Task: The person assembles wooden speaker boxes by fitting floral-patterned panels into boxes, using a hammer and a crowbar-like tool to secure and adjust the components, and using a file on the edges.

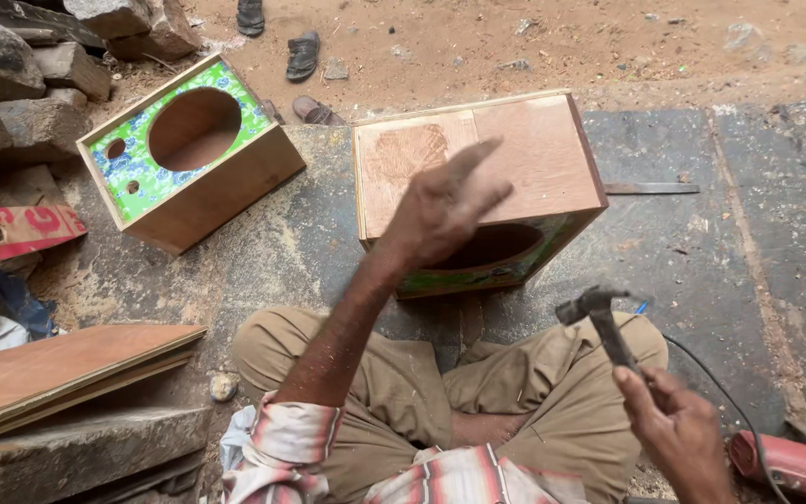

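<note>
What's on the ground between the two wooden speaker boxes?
Only bare, sawdust-dusted dark ground lies between the green-faced wooden box and the plain-topped wooden box, per the head view.

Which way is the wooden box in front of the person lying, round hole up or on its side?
On its side: the wooden box shows a plain plywood panel on top, and its round hole faces the person.
</note>
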